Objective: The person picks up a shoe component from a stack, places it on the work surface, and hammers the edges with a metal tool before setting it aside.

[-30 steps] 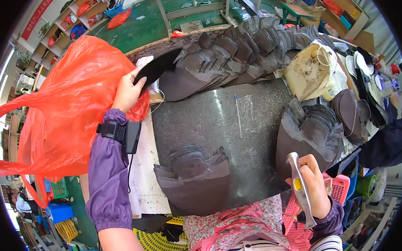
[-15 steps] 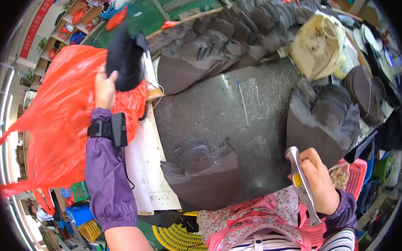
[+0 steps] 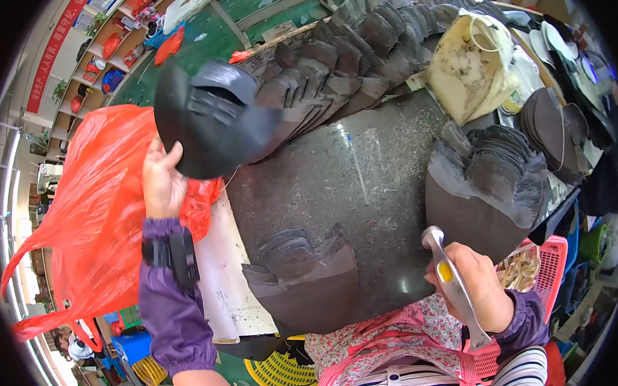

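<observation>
My left hand [image 3: 164, 185] grips a small stack of black, curved cut-out pieces [image 3: 189, 133], thumb on the near side. The stack is raised beside the red plastic bag [image 3: 103, 209], its right end blurred. In my right hand [image 3: 479, 289] is a slim silver metal hand tool [image 3: 458, 297] with a yellow spot, held over the near right edge of the dark work board [image 3: 321, 165]. A fanned stack of dark brown cut-out pieces [image 3: 306, 293] lies at the board's near left. Another such stack [image 3: 481, 178] lies on the right.
Long rows of overlapping dark pieces [image 3: 359, 66] line the far edge. A cream bag [image 3: 469, 69] stands at the far right. A thin pen-like stick [image 3: 355, 167] lies on the board. White paper [image 3: 222, 266] runs along the left; a pink basket [image 3: 552, 262] is at the right.
My left hand has swung the black pieces rightward and turned them, so more of their faces show. My right hand with the metal tool has shifted slightly left. The view has moved a little.
</observation>
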A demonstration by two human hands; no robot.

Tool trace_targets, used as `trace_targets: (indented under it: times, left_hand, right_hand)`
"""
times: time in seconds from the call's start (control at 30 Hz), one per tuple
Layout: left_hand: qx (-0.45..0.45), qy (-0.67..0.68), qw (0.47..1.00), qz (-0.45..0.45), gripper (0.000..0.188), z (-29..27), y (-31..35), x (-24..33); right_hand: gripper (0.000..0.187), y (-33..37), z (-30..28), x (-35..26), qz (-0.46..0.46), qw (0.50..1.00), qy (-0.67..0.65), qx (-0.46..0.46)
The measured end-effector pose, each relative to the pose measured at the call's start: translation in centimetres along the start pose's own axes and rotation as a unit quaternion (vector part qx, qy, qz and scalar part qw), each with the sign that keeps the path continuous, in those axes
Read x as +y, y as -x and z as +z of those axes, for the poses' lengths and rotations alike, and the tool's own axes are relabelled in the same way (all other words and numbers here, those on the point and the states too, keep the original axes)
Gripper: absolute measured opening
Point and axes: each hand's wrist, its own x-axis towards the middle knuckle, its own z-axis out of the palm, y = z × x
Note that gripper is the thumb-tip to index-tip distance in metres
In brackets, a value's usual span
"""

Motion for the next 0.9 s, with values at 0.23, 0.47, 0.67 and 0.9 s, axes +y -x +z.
trace_targets:
  times: [0.23,0.47,0.67,0.9]
  left_hand:
    - [-0.022,-0.048,0.997,-0.057,0.051,11.5,11.1,-0.9]
    - [-0.136,0.086,0.967,-0.197,0.047,14.9,15.1,-0.9]
    - [-0.119,0.07,0.966,-0.216,0.046,13.0,14.8,-1.7]
    - [-0.101,0.059,0.969,-0.218,0.046,12.3,14.9,-1.9]
  right_hand:
    - [0.042,-3.4,1.0,-1.9,0.027,0.973,-0.089,0.212]
    - [0.044,-3.6,1.2,-0.4,0.042,0.984,-0.001,0.173]
    - [0.039,-3.0,0.6,0.4,0.115,0.965,-0.144,0.185]
    - [0.035,-2.7,0.5,-0.1,0.137,0.959,-0.197,0.15]
